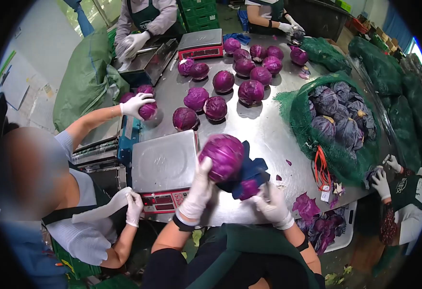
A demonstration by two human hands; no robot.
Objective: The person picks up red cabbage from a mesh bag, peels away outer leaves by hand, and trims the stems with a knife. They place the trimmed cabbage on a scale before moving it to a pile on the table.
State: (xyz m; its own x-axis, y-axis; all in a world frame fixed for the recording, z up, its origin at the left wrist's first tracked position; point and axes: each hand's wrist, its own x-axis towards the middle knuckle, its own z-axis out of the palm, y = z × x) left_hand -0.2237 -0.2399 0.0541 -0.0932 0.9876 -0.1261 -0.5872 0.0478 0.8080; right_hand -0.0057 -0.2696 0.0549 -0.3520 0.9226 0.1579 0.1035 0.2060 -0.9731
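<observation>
A round red cabbage [222, 156] is held up in my gloved left hand [199, 190], whose fingers grip its lower left side. It is trimmed to a shiny purple and hangs in front of the scale. My gloved right hand [274, 208] is closed at the edge of a purple cabbage leaf [248, 189]; its fingertips are partly hidden and slightly blurred. Behind the leaf and the cabbage lies a dark blue cloth [253, 168] on the metal table [264, 130]. Left of the cabbage stands a scale [165, 164] with a bare steel plate and a red front.
Several trimmed cabbages [216, 108] sit across the table. A green net sack [295, 113] of untrimmed cabbages is at right, orange cord [321, 168] beside it. Loose leaves fill a white crate [349, 226] below. A co-worker's gloved hand [138, 105] touches a cabbage at left; others work around.
</observation>
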